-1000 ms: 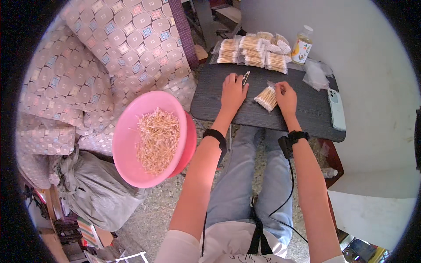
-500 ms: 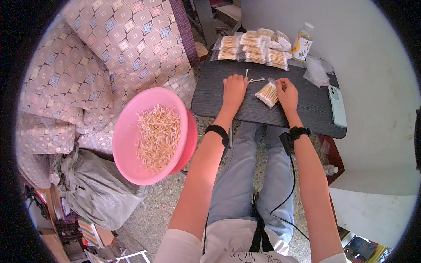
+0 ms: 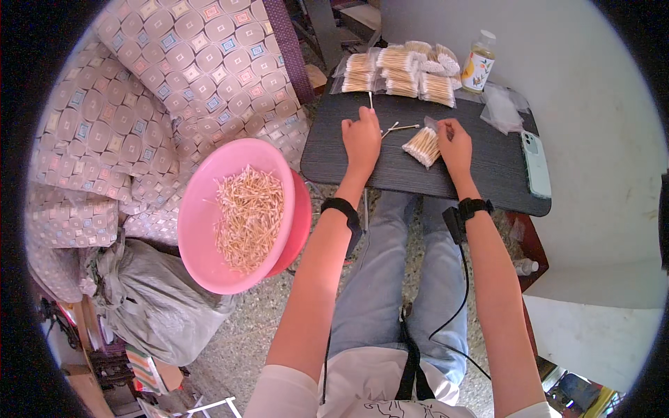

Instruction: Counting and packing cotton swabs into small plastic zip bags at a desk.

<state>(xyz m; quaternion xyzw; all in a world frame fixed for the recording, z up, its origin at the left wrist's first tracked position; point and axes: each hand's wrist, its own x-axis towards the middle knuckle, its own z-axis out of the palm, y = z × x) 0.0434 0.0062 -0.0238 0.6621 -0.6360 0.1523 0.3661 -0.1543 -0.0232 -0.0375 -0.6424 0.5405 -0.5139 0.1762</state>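
Just beside the right hand (image 3: 454, 143), which pinches its mouth, lies a light, crinkly bag of cotton swabs (image 3: 422, 147), best pinched at the rim, while the left hand (image 3: 362, 136) presses flat nearby, holding nothing.

Small table (image 3: 418, 174) ahead over the knees: stacked swab packs (image 3: 401, 70) along its far edge, bottle (image 3: 479, 63) right of them, empty bags (image 3: 503, 108) further right, phone (image 3: 536, 164) at the right edge. Left hand (image 3: 362, 136) and right hand (image 3: 454, 143) mid-table, one swab bag (image 3: 422, 146) and loose swabs (image 3: 397, 128) between them. Basin (image 3: 202, 244) of swabs left of the table, sofa (image 3: 160, 90) behind it, sack (image 3: 150, 306) in front.
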